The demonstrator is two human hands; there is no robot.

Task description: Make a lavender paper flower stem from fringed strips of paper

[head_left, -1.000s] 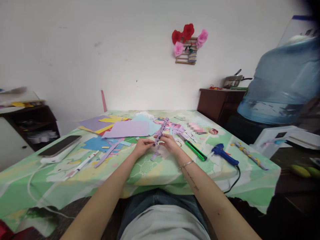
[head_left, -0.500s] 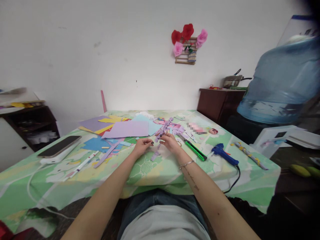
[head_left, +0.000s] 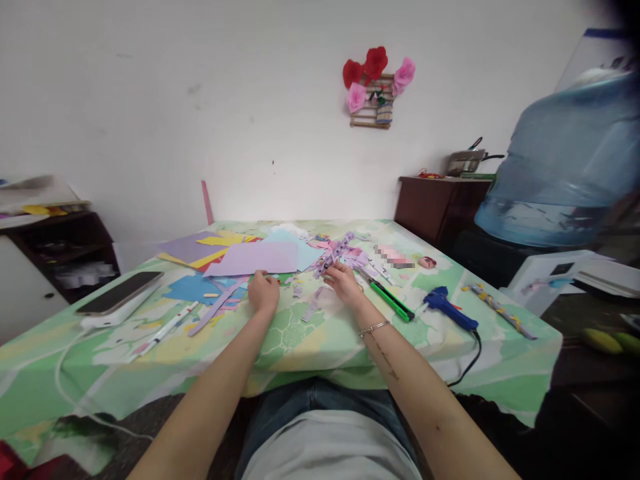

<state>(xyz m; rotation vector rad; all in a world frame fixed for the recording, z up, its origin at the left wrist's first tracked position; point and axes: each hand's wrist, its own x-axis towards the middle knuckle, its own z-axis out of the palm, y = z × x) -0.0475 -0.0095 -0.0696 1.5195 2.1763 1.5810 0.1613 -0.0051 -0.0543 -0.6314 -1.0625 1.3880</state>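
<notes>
Over the middle of the bench (head_left: 295,353), the right hand (head_left: 341,283) holds a slim, spotted lilac piece (head_left: 342,248) by its near end, the grip closed narrowly between thumb and fingertips. The piece slants up and away to the right, its far end in front of a heap of lilac and pink paper scraps (head_left: 359,258). A thin metal bracelet (head_left: 374,329) circles the right wrist.

To the left and well apart from that piece, the left hand (head_left: 264,293) is at the near edge of a large lilac sheet (head_left: 263,257), back of the hand upward and fingers curled under. Its fingertips are hidden, so I cannot tell whether its grip is wide, narrow or around something, nor whether it touches the sheet. Just beside it on the left are blue paper (head_left: 187,288) and a long lilac strip (head_left: 213,312). Between the two hands, a lilac scrap (head_left: 311,311) lies on the patterned cloth.

Right of the right hand lie a green cutter (head_left: 391,300), set diagonally, and then a blue glue gun (head_left: 450,309) with a black cord running off the near edge. Farther right is a slender stick (head_left: 503,311) with yellow marks along it. Toward the left end of the bench, a phone (head_left: 120,292) rests on a white block, with white pens (head_left: 164,331) lying nearer the hands.
</notes>
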